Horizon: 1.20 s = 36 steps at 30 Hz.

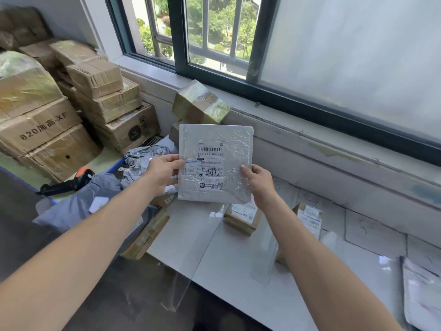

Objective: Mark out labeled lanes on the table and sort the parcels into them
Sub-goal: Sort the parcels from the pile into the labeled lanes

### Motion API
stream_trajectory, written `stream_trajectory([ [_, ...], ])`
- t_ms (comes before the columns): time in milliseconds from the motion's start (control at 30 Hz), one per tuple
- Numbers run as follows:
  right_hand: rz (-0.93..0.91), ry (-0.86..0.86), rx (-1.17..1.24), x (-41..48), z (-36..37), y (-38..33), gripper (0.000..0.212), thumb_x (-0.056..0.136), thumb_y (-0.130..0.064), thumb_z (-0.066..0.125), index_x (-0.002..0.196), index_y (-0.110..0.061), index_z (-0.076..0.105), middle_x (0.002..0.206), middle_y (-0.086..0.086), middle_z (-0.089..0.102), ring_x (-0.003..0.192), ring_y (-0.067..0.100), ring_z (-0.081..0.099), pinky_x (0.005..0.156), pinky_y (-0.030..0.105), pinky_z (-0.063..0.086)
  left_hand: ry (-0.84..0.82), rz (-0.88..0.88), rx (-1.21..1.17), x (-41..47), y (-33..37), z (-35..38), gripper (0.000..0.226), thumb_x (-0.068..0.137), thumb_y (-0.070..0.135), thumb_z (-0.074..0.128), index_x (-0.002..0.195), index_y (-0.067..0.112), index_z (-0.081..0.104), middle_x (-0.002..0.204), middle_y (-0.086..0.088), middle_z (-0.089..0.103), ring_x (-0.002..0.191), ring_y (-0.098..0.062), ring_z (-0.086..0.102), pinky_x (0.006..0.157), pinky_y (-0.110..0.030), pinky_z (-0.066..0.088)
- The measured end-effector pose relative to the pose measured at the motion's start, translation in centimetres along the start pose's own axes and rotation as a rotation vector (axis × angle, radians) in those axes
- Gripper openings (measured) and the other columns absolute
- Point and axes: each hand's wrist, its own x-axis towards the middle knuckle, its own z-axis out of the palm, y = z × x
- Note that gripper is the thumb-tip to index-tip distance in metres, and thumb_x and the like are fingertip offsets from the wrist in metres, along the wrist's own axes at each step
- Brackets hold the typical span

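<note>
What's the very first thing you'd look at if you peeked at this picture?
Probably the flat square white plastic-wrapped parcel with barcode labels, which a person holds up by its side edges right in the middle, above the white table. After that, the big pile of brown cardboard boxes on the left and the dark-framed window with green trees behind it.

You're facing a dark-framed window (214, 75) with daylight pouring in. Its left pane shows bars and green trees, and the right pane (346, 56) is frosted. A pale sill (310, 144) with scuffed paint runs beneath. Your white desk (226, 271) sits against that wall, with dark floor (143, 295) at your left.
</note>
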Motion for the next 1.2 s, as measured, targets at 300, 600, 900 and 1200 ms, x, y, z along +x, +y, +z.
stream_trajectory([
  [300, -0.004, 0.097, 0.027, -1.7, -4.3, 1.0, 0.016, 0.094, -0.016, 0.065, 0.101, -0.002, 0.067, 0.086, 0.008, 0.065, 0.076, 0.021, 0.059, 0.073, 0.036, 0.053, -0.04, -0.023, 0.003, -1.2, -1.0, 4.1, 0.008, 0.093, 0.008, 0.063, 0.098, 0.012, 0.069, 0.09, -0.007, 0.073, 0.075, -0.019, 0.069, 0.061, -0.033, 0.055],
  [600, -0.014, 0.222, 0.057, -3.7, -11.6, 1.4, 0.01, 0.09, -0.015, 0.071, 0.093, -0.007, 0.068, 0.073, -0.001, 0.065, 0.059, 0.01, 0.059, 0.052, 0.019, 0.048, -0.106, -0.027, 0.041, -2.9, -1.5, 11.0, 0.006, 0.093, 0.005, 0.063, 0.097, 0.011, 0.065, 0.092, -0.01, 0.069, 0.073, -0.023, 0.067, 0.045, -0.027, 0.055],
  [900, -0.019, 0.359, 0.124, -6.7, -22.3, 1.7, 0.012, 0.089, -0.016, 0.072, 0.097, -0.007, 0.07, 0.081, 0.001, 0.068, 0.066, 0.013, 0.061, 0.055, 0.02, 0.048, -0.27, -0.023, 0.156, -4.9, -2.7, 21.4, 0.007, 0.092, 0.006, 0.064, 0.095, 0.013, 0.067, 0.091, -0.008, 0.071, 0.078, -0.022, 0.066, 0.078, -0.04, 0.055],
  [1200, -0.027, 0.441, 0.245, -10.8, -34.2, 3.7, 0.014, 0.088, -0.013, 0.072, 0.099, -0.004, 0.07, 0.088, 0.009, 0.068, 0.076, 0.02, 0.061, 0.069, 0.031, 0.05, -0.434, -0.024, 0.211, -9.3, -5.6, 31.6, 0.007, 0.09, 0.01, 0.068, 0.097, 0.012, 0.069, 0.083, -0.001, 0.074, 0.068, -0.014, 0.07, 0.058, -0.025, 0.055],
])
